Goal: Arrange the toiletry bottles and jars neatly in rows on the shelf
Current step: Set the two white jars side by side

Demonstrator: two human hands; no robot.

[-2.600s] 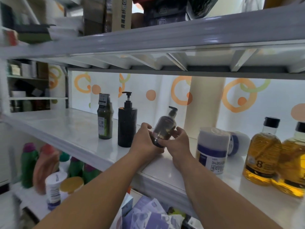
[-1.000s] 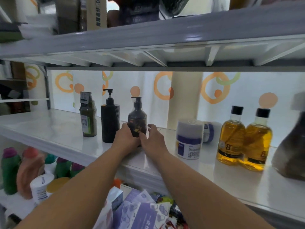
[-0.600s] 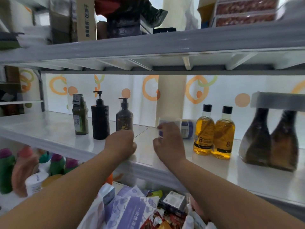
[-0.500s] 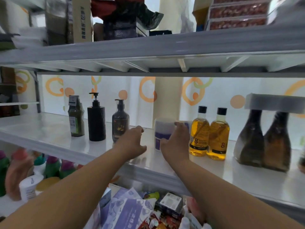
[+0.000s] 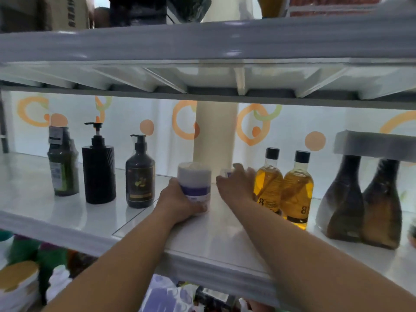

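shelf (image 5: 213, 239) glossy white, ring-patterned backdrop (image 5: 292, 122)

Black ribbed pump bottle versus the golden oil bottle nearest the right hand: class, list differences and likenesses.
The black ribbed pump bottle is opaque; the golden oil bottle is clear, showing amber liquid. The pump bottle has a pump head; the oil bottle a flat black cap. The pump bottle is a straight cylinder; the oil bottle narrows to a thin neck. Both stand upright on the shelf.
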